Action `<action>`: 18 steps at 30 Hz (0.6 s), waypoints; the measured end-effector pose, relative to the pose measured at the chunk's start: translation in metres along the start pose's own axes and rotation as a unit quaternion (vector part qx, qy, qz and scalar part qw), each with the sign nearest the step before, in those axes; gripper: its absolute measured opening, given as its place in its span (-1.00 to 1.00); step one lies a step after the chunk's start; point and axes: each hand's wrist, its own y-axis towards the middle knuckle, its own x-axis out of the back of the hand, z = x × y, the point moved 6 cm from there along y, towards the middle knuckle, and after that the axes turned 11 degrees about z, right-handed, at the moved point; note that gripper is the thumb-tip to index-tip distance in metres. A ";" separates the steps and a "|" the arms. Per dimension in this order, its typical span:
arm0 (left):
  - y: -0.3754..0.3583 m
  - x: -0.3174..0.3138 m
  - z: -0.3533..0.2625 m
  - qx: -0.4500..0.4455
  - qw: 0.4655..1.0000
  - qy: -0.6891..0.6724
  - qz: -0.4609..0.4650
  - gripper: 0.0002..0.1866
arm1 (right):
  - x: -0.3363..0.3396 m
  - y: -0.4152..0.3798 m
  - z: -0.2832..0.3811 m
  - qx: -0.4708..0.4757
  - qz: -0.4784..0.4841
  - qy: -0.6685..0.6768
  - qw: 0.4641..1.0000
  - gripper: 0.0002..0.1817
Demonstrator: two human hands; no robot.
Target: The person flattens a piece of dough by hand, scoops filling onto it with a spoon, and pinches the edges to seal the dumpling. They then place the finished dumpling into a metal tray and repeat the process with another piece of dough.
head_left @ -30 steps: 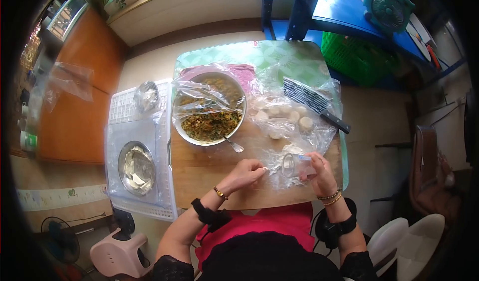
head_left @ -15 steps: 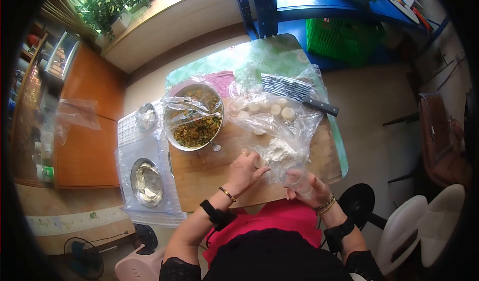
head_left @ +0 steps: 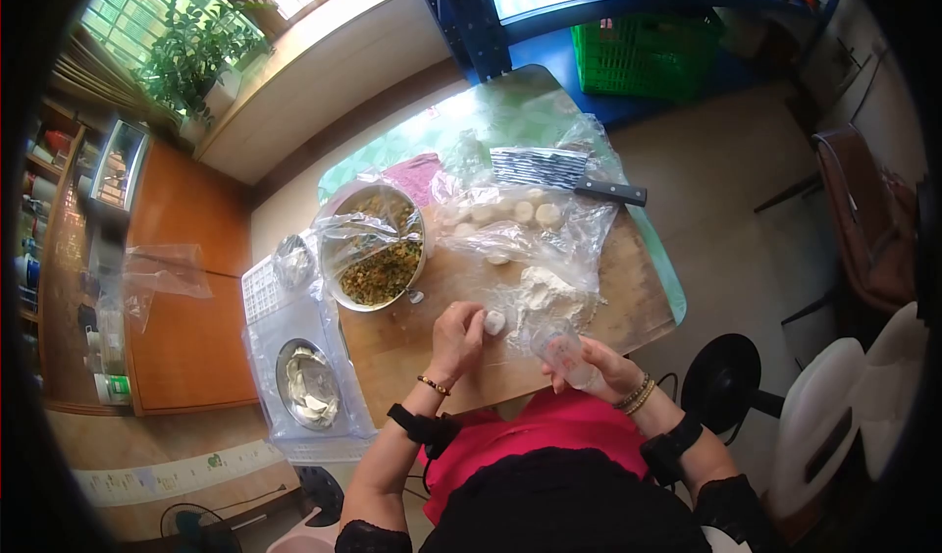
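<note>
Dough (head_left: 495, 322) is seemingly being positioned by the left hand (head_left: 457, 341), grip unclear. Levelling seems needed for the cup (head_left: 562, 349) gripped by the right hand (head_left: 610, 370).

Single head-worn view from above the person's torso, facing forward and down over both forearms.

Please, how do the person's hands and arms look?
Left hand and right hand are bare. Left wrist: dark-and-gold beaded bracelet; right wrist: paler beaded bracelets. Each forearm has a black strap; black lacy-edged sleeves end near the elbows.
</note>
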 end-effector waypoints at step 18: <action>-0.030 -0.021 -0.032 0.007 0.988 0.126 0.093 -0.62 | 0.033 0.010 -0.025 -0.100 -0.093 -0.078 0.988 -0.52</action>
